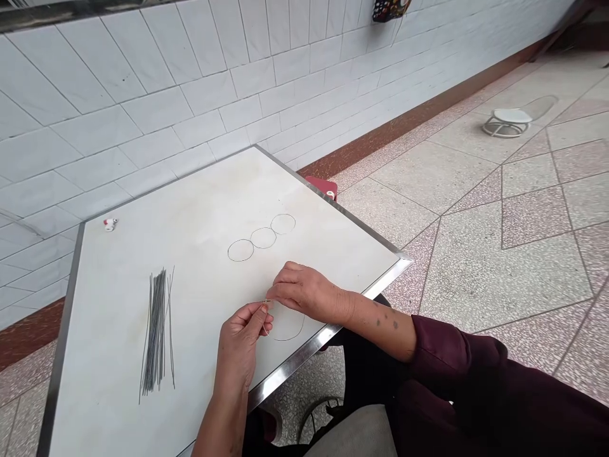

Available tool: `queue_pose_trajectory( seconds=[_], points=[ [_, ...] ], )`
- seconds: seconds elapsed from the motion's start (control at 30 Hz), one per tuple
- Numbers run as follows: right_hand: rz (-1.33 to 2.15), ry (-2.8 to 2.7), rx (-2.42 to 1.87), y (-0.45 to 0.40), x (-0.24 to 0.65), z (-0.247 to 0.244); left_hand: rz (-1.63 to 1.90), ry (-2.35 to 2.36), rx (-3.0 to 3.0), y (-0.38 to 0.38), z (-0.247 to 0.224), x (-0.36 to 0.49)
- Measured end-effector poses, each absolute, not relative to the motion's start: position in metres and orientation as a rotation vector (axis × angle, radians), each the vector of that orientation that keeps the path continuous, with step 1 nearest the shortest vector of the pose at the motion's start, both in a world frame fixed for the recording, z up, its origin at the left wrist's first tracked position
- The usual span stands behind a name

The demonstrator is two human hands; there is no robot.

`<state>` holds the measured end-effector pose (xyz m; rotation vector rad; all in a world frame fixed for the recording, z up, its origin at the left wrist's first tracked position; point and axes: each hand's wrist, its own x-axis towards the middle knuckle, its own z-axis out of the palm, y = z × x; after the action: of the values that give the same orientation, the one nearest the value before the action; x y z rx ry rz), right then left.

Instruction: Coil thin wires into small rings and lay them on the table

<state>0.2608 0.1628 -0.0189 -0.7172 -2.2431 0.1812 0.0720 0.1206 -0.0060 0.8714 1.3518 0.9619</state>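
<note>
Desk: How are the hands posed?

Operator: From my remote seat, I see the left hand [242,336] rising from the lower edge of view, thumb and forefinger pinching a thin wire loop [299,331]. The right hand [307,292] reaches in from the right, back upward, fingers bent and bunched at the same spot; whether they grip the wire, I cannot tell. A dark purple sleeve [457,358] stops partway down that forearm.

Desk: Where is the loop?

Operator: Below and between the hands, just inside the near metal edge [292,364] of a white tabletop [200,266].

Desk: Any lettering?

Operator: A red item [323,185] beyond the table's right side bears a round pale mark, too small for me to read. A small red-and-white object [110,224] lies by the far left corner.

Desk: And room to move?

Operator: Three rings [263,248], meeting rim to rim, lie ahead of the hands. A bundle of dark wires [156,333] lies well apart, leftward, with bare surface between. The tiled wall [157,120] borders the far side.
</note>
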Motion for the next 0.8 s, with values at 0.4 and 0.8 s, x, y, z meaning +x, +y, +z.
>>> queue_pose_trajectory(
  seconds=[0.4, 0.8],
  points=[
    [0.218, -2.357, -0.609, 0.159, 0.265, -0.005, 0.918, 1.319, 0.902, 0.113, -0.002, 0.071],
    [0.475, -2.430, -0.548, 0.159, 0.268, -0.003, 0.838, 1.223, 0.813, 0.107, 0.000, 0.070]
  ],
)
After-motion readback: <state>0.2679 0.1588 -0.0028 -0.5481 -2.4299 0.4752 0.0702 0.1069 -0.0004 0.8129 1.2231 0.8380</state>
